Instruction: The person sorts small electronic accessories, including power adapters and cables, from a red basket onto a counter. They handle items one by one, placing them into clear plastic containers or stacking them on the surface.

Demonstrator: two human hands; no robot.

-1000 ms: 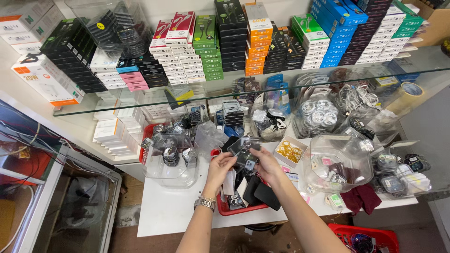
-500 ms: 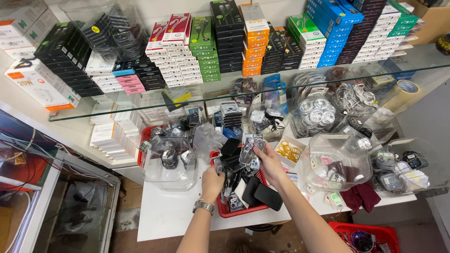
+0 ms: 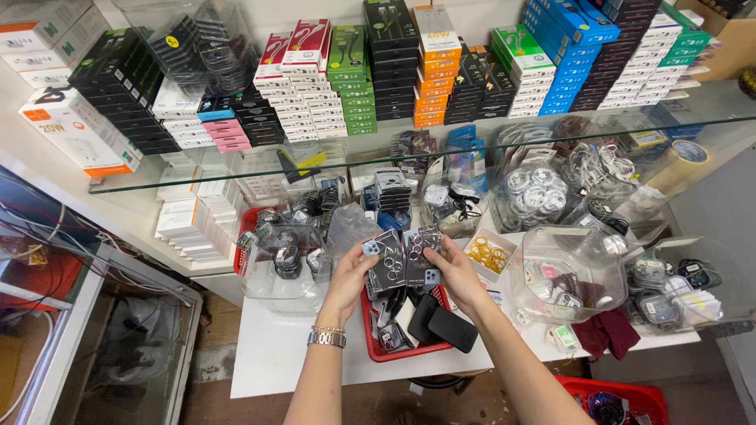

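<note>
While both hands hold small clear packets above the red basket (image 3: 376,346), the grip looks light enough for one to slip. The left hand (image 3: 352,277) pinches a dark packet (image 3: 384,260) with ring-shaped pieces showing through it, thumb on the front and fingers behind; the right hand (image 3: 457,271) pinches a second packet (image 3: 422,256) the same way, and the two packets touch edge to edge at about 12 o'clock from the basket. Each is held only by its lower part, so I judge that a small twist of either wrist could let a packet slide out and drop among the dark cases (image 3: 441,324) lying in the basket, where it would be hard to pick out again.

At 9 o'clock from the left hand stands a clear tub (image 3: 283,267) crammed with similar packets, just beside the wrist with its metal watch (image 3: 327,338); a sideways move of that forearm could nudge it toward the edge of the white table (image 3: 268,358). At 3 o'clock from the right hand sits a clear jar (image 3: 571,271), lying tilted and near a small tray of yellow rubber bands (image 3: 488,254); an elbow swinging out could knock either. The glass shelf (image 3: 236,161) hangs at 12 o'clock above the hands, so lifting the packets higher risks bumping its front edge.
</note>
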